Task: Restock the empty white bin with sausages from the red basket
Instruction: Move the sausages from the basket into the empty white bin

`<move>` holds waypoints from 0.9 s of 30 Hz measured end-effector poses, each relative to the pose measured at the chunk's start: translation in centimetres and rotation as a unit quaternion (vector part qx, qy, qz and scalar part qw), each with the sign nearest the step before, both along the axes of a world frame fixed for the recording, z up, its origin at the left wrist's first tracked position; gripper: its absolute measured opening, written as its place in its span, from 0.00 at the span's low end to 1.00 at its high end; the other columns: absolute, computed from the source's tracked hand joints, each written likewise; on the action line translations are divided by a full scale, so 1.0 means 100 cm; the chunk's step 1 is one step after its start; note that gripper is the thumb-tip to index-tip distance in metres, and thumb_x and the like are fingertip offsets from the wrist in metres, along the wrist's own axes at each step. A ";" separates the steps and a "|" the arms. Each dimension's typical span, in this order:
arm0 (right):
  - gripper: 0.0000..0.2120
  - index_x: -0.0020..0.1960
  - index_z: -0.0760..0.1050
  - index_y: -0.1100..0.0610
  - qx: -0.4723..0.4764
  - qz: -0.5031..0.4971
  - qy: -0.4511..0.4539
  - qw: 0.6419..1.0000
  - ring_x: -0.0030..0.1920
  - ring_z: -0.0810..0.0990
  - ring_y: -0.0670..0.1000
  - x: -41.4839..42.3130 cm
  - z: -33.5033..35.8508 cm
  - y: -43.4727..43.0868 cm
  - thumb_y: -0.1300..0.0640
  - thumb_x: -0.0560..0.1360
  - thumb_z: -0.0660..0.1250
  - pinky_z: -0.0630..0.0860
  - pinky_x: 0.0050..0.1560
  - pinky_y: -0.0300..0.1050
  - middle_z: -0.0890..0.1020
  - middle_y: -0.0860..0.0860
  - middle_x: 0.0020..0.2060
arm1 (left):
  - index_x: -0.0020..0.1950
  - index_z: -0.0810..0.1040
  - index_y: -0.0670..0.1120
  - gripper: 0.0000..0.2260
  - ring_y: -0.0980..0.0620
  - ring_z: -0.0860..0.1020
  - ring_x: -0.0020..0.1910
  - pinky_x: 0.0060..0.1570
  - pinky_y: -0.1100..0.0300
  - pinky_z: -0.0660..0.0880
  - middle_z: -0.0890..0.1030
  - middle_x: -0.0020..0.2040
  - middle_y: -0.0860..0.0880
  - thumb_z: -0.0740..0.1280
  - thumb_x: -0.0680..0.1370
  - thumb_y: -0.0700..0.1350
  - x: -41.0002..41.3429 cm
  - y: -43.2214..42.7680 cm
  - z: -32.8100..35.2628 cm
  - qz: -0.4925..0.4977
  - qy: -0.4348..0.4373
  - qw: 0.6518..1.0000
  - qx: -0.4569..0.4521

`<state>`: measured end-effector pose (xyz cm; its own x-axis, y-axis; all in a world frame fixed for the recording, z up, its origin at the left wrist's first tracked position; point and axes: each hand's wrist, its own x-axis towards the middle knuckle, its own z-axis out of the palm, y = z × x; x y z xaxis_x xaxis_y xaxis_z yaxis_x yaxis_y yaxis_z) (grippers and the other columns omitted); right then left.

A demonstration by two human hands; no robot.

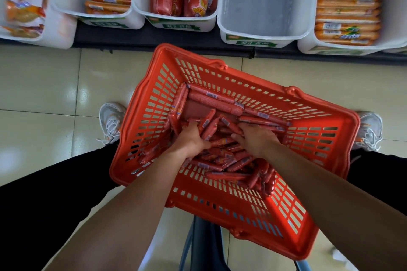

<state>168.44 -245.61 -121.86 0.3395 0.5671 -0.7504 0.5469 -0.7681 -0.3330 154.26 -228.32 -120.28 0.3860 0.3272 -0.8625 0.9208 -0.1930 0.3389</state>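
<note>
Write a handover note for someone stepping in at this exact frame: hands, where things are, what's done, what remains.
Left hand: down in the red basket, gripping several sausages.
Right hand: fingers buried in the same pile; grip unclear.
White bin: just beyond the basket's far side, empty.
Done: nothing is in the bin yet; all the sausages in view are in the basket.
Left: lift handfuls across and fill the bin.
</note>
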 end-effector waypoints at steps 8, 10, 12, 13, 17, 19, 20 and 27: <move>0.19 0.68 0.73 0.53 -0.058 -0.010 -0.044 0.997 0.62 0.77 0.61 0.024 0.004 -0.005 0.53 0.78 0.62 0.76 0.62 0.57 0.75 0.57 0.66 | 0.67 0.69 0.50 0.26 0.49 0.76 0.54 0.56 0.56 0.71 0.78 0.58 0.50 0.75 0.72 0.50 -0.007 0.022 0.019 0.033 -0.053 0.997 0.039; 0.26 0.75 0.64 0.47 -0.076 -0.017 -0.021 0.997 0.64 0.77 0.62 0.027 0.008 -0.020 0.53 0.78 0.63 0.75 0.63 0.57 0.75 0.58 0.68 | 0.66 0.70 0.50 0.26 0.49 0.77 0.55 0.56 0.56 0.71 0.78 0.58 0.50 0.75 0.72 0.51 -0.006 0.021 0.019 0.032 -0.047 0.998 0.031; 0.34 0.78 0.54 0.45 -0.090 -0.021 0.008 0.996 0.65 0.75 0.63 0.025 0.009 -0.028 0.53 0.77 0.65 0.74 0.64 0.57 0.73 0.59 0.70 | 0.66 0.70 0.50 0.26 0.48 0.78 0.56 0.54 0.57 0.71 0.78 0.57 0.51 0.75 0.72 0.51 -0.003 0.015 0.020 0.018 -0.048 0.998 0.031; 0.36 0.79 0.53 0.49 -0.094 -0.021 0.013 0.995 0.66 0.74 0.63 0.023 0.009 -0.026 0.52 0.76 0.66 0.73 0.65 0.56 0.71 0.60 0.71 | 0.67 0.69 0.49 0.27 0.49 0.77 0.55 0.54 0.57 0.70 0.77 0.57 0.51 0.75 0.72 0.50 -0.003 0.013 0.020 0.013 -0.050 0.998 0.035; 0.41 0.76 0.54 0.61 -0.069 -0.007 0.003 0.998 0.67 0.74 0.63 0.005 0.003 -0.012 0.46 0.73 0.72 0.74 0.63 0.55 0.72 0.62 0.69 | 0.70 0.68 0.49 0.28 0.48 0.77 0.57 0.54 0.58 0.69 0.78 0.60 0.49 0.75 0.73 0.49 -0.007 0.009 0.021 0.042 -0.051 0.997 0.035; 0.40 0.75 0.54 0.59 -0.058 -0.004 0.008 0.998 0.65 0.75 0.62 0.001 -0.002 -0.010 0.47 0.74 0.72 0.74 0.60 0.54 0.75 0.61 0.66 | 0.69 0.69 0.49 0.27 0.47 0.78 0.58 0.55 0.58 0.70 0.79 0.60 0.49 0.75 0.73 0.49 -0.010 0.010 0.020 0.055 -0.050 0.996 0.040; 0.39 0.75 0.55 0.58 -0.054 -0.001 0.005 0.999 0.64 0.76 0.62 0.002 -0.003 -0.010 0.48 0.74 0.72 0.75 0.59 0.54 0.75 0.61 0.66 | 0.69 0.69 0.49 0.27 0.47 0.78 0.59 0.56 0.57 0.71 0.79 0.60 0.49 0.75 0.73 0.48 -0.011 0.011 0.020 0.063 -0.051 0.996 0.044; 0.30 0.73 0.62 0.53 0.041 0.003 -0.008 0.999 0.65 0.74 0.60 0.004 -0.003 0.000 0.48 0.76 0.69 0.72 0.65 0.56 0.74 0.57 0.67 | 0.70 0.70 0.49 0.28 0.47 0.77 0.62 0.66 0.51 0.72 0.78 0.61 0.50 0.75 0.73 0.48 -0.012 0.024 0.019 0.110 -0.073 0.988 0.079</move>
<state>168.84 -245.57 -122.12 0.3476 0.6289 -0.6954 0.5568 -0.7352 -0.3866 153.04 -225.92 -118.39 0.4066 0.5425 -0.7351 0.8902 -0.0543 0.4523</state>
